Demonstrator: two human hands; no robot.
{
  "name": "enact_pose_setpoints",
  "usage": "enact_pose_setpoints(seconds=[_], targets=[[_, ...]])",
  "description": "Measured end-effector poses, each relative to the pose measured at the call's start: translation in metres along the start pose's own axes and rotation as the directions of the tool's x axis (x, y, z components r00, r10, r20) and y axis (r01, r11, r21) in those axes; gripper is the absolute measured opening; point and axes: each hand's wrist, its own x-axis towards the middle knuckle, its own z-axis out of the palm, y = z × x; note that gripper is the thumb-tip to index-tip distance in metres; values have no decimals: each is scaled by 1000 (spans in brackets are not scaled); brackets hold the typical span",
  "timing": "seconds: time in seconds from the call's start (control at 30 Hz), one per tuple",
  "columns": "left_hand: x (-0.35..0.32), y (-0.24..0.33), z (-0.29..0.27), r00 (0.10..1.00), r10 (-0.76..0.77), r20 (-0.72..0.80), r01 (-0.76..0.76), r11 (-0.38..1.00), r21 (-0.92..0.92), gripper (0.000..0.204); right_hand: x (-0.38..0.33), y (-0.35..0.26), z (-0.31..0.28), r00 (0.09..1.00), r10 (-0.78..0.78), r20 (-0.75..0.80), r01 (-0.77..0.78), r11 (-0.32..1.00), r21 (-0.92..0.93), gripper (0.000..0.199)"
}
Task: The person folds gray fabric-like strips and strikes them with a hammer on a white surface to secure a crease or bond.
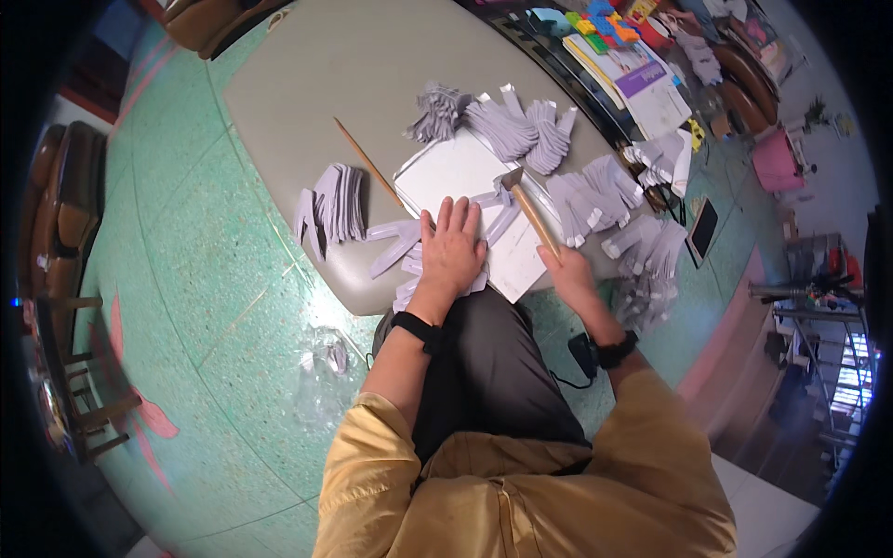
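Note:
My right hand (569, 277) is closed round the wooden handle of a hammer (534, 216). Its metal head rests at a folded lavender strip (503, 219) on a white board (437, 170). My left hand (453, 249) lies flat, fingers stretched out, over lavender strips at the board's near left edge. More loose strips (395, 249) stick out beside that hand; what lies under the palm is hidden. A thin wooden stick (365, 158) slants across the table toward my left fingertips; whether it reaches under them I cannot tell.
Bundles of lavender strips stand at the left (340, 203), behind the board (502, 127) and at the right (595, 197) on the grey table (312, 79). Papers (642, 88) and coloured toy blocks (606, 26) sit at the far right. A clear plastic bag (326, 377) lies on the green floor.

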Motion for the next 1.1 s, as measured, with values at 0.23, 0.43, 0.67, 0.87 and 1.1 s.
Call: enact_pose_setpoints(seconds=[0.23, 0.43, 0.67, 0.87, 1.1], targets=[[-1, -4, 14, 995, 56, -81, -58, 998, -13, 62, -11, 14, 6, 1000, 13, -14, -14, 1000, -25, 44], [1, -5, 11, 998, 46, -32, -47, 998, -50, 61, -30, -2, -3, 996, 29, -82, -19, 992, 122, 45], [0, -10, 11, 1000, 17, 8, -17, 997, -69, 63, -44, -19, -5, 999, 34, -21, -31, 995, 98, 40], [-10, -19, -24, 972, 77, -221, -109, 985, -133, 66, -34, 34, 21, 999, -47, 1, 47, 998, -30, 36], [-48, -156, -13, 477, -615, -628, 433, 786, -442, 71, -41, 31, 28, 999, 11, 47, -10, 1000, -16, 37]])
